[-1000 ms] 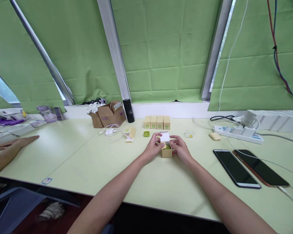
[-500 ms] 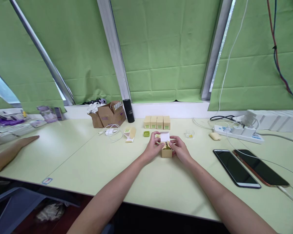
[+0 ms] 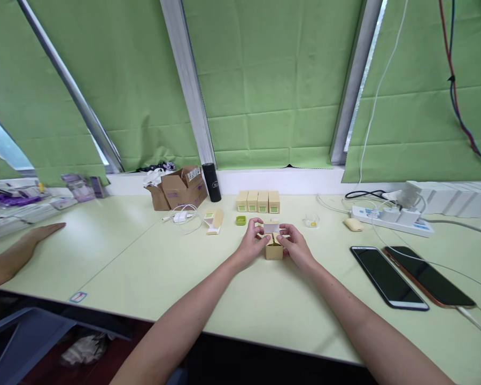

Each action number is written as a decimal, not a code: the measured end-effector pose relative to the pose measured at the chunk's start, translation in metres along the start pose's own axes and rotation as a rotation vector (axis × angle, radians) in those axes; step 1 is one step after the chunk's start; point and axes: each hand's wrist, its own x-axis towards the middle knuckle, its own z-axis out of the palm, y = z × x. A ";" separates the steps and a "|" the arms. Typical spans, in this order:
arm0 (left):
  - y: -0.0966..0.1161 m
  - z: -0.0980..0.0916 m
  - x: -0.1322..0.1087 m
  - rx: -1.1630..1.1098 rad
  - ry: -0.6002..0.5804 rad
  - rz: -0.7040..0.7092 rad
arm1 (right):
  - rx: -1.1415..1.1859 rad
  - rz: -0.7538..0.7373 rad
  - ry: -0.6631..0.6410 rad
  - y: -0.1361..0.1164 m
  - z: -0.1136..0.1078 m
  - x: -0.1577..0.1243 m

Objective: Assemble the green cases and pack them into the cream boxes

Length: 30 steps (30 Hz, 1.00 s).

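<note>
A small brown cardboard box (image 3: 274, 252) stands upright on the table between my hands, its white-lined lid raised at the back. My left hand (image 3: 253, 238) grips its left side, the thumb pressing on a folded-in side flap. On the other side my right hand (image 3: 296, 243) holds the box the same way, thumb on the right flap. A narrow dark gap shows between the two flaps; the contents are hidden. Just beyond my left hand lies a small green square piece (image 3: 241, 220). Behind the box stands a row of several similar closed boxes (image 3: 263, 202).
An unfolded carton (image 3: 214, 221), a white charger with cable (image 3: 180, 216) and a large cardboard box (image 3: 182, 188) lie left. To the right are a clear cup (image 3: 311, 220), two phones (image 3: 388, 278) and a power strip (image 3: 393, 220). Another person's arm (image 3: 20, 251) rests far left.
The two side flaps have been pressed down flatter over the box opening, narrowing the gap. The raised lid tilts further forward. Both hands stay in about the same place.
</note>
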 end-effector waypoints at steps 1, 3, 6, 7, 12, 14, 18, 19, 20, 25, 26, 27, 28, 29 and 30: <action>0.000 0.000 0.000 0.003 0.001 -0.002 | -0.003 -0.001 -0.002 0.000 0.000 0.000; 0.001 0.000 -0.001 0.010 0.004 -0.004 | -0.010 -0.003 -0.001 0.000 0.000 0.000; 0.002 0.000 -0.001 0.023 0.006 0.004 | -0.033 -0.001 -0.002 -0.001 -0.001 0.000; 0.002 0.000 -0.001 0.029 0.003 0.008 | -0.044 0.001 -0.004 -0.001 -0.001 0.000; -0.003 -0.002 0.000 0.057 -0.014 0.059 | -0.086 -0.025 -0.041 -0.003 0.000 0.000; -0.005 -0.002 0.001 0.077 -0.010 0.085 | -0.094 -0.035 -0.042 -0.003 0.000 0.000; -0.005 -0.003 0.002 0.113 0.022 0.110 | -0.105 -0.038 -0.035 -0.003 0.000 -0.001; -0.005 -0.002 0.001 0.116 0.024 0.111 | -0.110 -0.036 -0.034 -0.003 0.000 -0.001; -0.003 -0.002 0.001 0.120 0.022 0.112 | -0.118 -0.032 -0.032 -0.004 0.000 -0.001; 0.001 -0.002 0.000 0.137 0.012 0.116 | -0.124 -0.037 -0.018 -0.006 0.000 -0.001; 0.001 -0.002 0.000 0.136 0.013 0.116 | -0.116 -0.039 -0.020 -0.007 0.001 -0.002; 0.001 -0.002 0.000 0.135 0.014 0.116 | -0.111 -0.038 -0.021 -0.007 0.001 -0.002; 0.002 -0.002 0.000 0.135 0.015 0.115 | -0.109 -0.036 -0.019 -0.008 0.001 -0.003; 0.002 -0.002 0.000 0.134 0.015 0.113 | -0.109 -0.034 -0.018 -0.009 0.001 -0.003; 0.003 -0.002 0.000 0.133 0.016 0.112 | -0.111 -0.032 -0.015 -0.009 0.001 -0.004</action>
